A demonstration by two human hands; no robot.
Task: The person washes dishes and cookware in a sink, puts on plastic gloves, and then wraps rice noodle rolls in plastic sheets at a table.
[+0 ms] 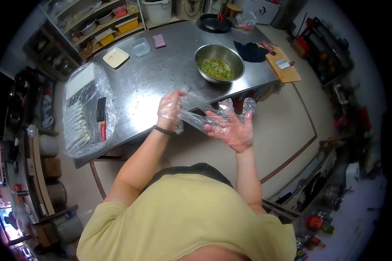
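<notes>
My left hand (169, 108), with a dark band at its wrist, is closed on thin clear plastic. The plastic glove (194, 114) stretches from it across to my right hand (231, 129). The right hand is spread, palm up, with loose clear film over its fingers and nothing gripped. Both hands are in front of the table's near edge. Beyond them a steel bowl (220, 65) holds a chopped green and yellow mixture (216, 68). Whether the film on the left hand is a second glove is hard to tell.
On the steel table (139, 87), a cleaver (101, 118) lies on plastic beside pale rolls (77, 124). A yellow-rimmed tray (116, 57), clear tub (140, 47) and pink box (159, 41) sit farther back. At right are a pan (215, 24), black cloth (251, 52) and cutting board (287, 73).
</notes>
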